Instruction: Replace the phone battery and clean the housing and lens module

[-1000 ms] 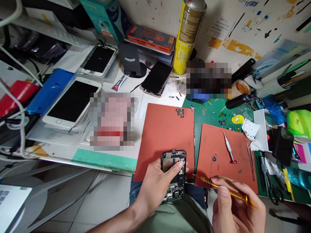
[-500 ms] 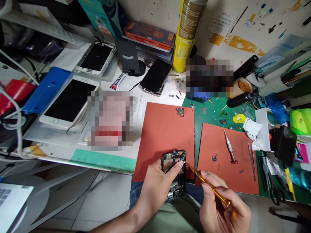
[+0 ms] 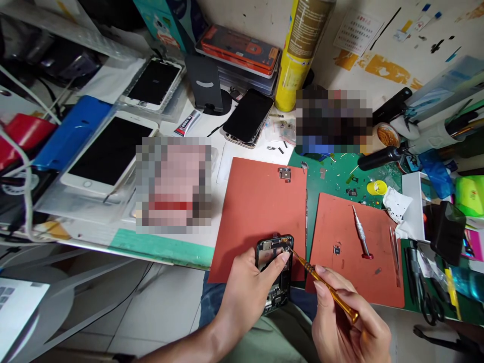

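An opened phone [image 3: 280, 290] with its inner parts bare is tilted over the near edge of the left red mat [image 3: 257, 206]. My left hand [image 3: 245, 285] grips it from the left side, the thumb lying across its upper part. In my right hand [image 3: 348, 312] is a golden screwdriver [image 3: 328, 287], held between thumb and fingers. Its tip meets the phone's upper right corner, near my left thumb; the exact contact point is too small to make out. A small camera-like part [image 3: 285, 174] lies on the mat's far right corner.
On the right red mat [image 3: 328, 222] lie a silver screwdriver [image 3: 362, 234], tweezers [image 3: 395, 252] and a small dark part [image 3: 337, 250]. Scissors [image 3: 429, 302] sit at the right edge. Behind are a yellow spray can [image 3: 293, 65], a dark phone [image 3: 248, 116] and a white phone [image 3: 109, 151].
The view has shifted slightly, so the bench things sit a little differently in the picture. Both hands keep their grips, and the screwdriver tip stays at the phone's upper right corner.
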The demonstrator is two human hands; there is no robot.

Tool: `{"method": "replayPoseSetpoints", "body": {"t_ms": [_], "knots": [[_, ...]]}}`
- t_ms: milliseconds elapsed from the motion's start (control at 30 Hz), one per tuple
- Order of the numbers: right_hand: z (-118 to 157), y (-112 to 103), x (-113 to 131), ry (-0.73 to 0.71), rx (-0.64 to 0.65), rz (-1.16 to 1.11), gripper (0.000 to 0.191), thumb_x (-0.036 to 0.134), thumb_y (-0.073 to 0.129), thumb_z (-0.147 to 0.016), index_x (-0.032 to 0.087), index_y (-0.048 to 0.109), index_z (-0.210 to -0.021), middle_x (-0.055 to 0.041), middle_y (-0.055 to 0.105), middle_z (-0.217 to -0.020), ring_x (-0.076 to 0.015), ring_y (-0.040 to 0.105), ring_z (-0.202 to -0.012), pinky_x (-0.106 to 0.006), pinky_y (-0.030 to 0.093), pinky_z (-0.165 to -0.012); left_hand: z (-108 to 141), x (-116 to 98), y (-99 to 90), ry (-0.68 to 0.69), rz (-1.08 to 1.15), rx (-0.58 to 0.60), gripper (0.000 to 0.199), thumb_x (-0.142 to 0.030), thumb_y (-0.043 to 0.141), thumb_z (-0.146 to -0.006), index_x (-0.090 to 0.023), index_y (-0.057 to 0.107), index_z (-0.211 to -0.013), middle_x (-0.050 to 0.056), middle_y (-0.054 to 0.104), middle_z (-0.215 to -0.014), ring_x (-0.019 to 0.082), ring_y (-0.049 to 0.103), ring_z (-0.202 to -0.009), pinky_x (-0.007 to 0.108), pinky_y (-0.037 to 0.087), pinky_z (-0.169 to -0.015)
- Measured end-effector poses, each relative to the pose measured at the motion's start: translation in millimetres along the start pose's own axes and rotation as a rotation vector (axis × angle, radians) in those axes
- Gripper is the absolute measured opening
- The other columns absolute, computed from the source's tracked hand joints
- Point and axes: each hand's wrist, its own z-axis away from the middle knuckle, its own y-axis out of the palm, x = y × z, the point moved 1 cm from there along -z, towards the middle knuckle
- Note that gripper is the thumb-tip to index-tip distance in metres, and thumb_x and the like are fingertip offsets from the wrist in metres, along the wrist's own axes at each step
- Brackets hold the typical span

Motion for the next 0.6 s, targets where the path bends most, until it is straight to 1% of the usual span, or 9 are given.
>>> {"method": "replayPoseSetpoints", "body": {"t_ms": [133, 233, 333, 400, 500, 533, 600], "knots": [[-6, -2, 5, -0.063, 0.011, 0.090, 0.032, 0.004, 0.082, -0.089, 0.019, 0.060, -0.105, -0.0048, 0.085, -0.095, -0.0179, 0.084, -0.076, -0.026, 0.072, -0.073, -1, 3, -0.2, 0.049, -0.028, -0.017, 0.035, -0.051, 0.081, -0.085, -0.018, 0.082, -0.096, 0.007, 0.084, -0.094, 0.029, 0.077, -0.099, 0.031, 0.062, -0.084], [-9, -7, 7, -0.085, 0.089, 0.143, 0.030, 0.005, 0.081, -0.090, 0.018, 0.064, -0.111, -0.0058, 0.084, -0.098, -0.0189, 0.084, -0.080, -0.027, 0.072, -0.075, -2, 7, -0.8, 0.089, -0.060, -0.033, 0.032, -0.050, 0.079, -0.087, -0.020, 0.083, -0.095, 0.005, 0.085, -0.096, 0.028, 0.079, -0.098, 0.031, 0.063, -0.085], [-12, -11, 9, -0.079, 0.150, 0.192, 0.023, 0.009, 0.076, -0.094, 0.019, 0.069, -0.113, -0.0059, 0.084, -0.101, -0.0195, 0.084, -0.082, -0.026, 0.072, -0.072, -3, 10, -1.3, 0.086, -0.059, -0.046, 0.031, -0.049, 0.078, -0.088, -0.021, 0.083, -0.098, 0.005, 0.085, -0.100, 0.028, 0.079, -0.100, 0.032, 0.063, -0.088], [-17, -12, 13, -0.095, 0.125, 0.321, 0.017, 0.013, 0.078, -0.094, 0.020, 0.074, -0.109, -0.0035, 0.084, -0.096, -0.0190, 0.083, -0.075, -0.025, 0.070, -0.067, -2, 10, -1.0, 0.075, -0.044, -0.047, 0.032, -0.049, 0.078, -0.088, -0.021, 0.083, -0.102, 0.005, 0.085, -0.102, 0.029, 0.080, -0.100, 0.033, 0.063, -0.090], [-24, -11, 18, -0.163, 0.053, 0.525, 0.013, 0.017, 0.084, -0.091, 0.021, 0.077, -0.101, 0.0002, 0.083, -0.084, -0.0173, 0.080, -0.062, -0.026, 0.068, -0.062, -2, 10, 0.2, 0.078, -0.039, -0.041, 0.031, -0.048, 0.078, -0.088, -0.020, 0.083, -0.102, 0.006, 0.085, -0.103, 0.029, 0.080, -0.101, 0.034, 0.064, -0.091], [-26, -10, 18, -0.190, 0.058, 0.546, 0.014, 0.018, 0.086, -0.090, 0.021, 0.076, -0.099, 0.0012, 0.082, -0.079, -0.0161, 0.078, -0.058, -0.025, 0.067, -0.061, -1, 10, 0.7, 0.081, -0.038, -0.040, 0.031, -0.048, 0.078, -0.088, -0.021, 0.083, -0.102, 0.005, 0.085, -0.103, 0.029, 0.080, -0.102, 0.034, 0.064, -0.091], [-29, -9, 17, -0.249, 0.118, 0.529, 0.016, 0.017, 0.087, -0.090, 0.020, 0.074, -0.097, 0.0025, 0.080, -0.074, -0.0137, 0.075, -0.053, -0.023, 0.064, -0.058, -1, 11, 1.3, 0.086, -0.028, -0.039, 0.029, -0.047, 0.078, -0.090, -0.021, 0.083, -0.101, 0.005, 0.085, -0.105, 0.029, 0.080, -0.103, 0.034, 0.064, -0.091]]}}
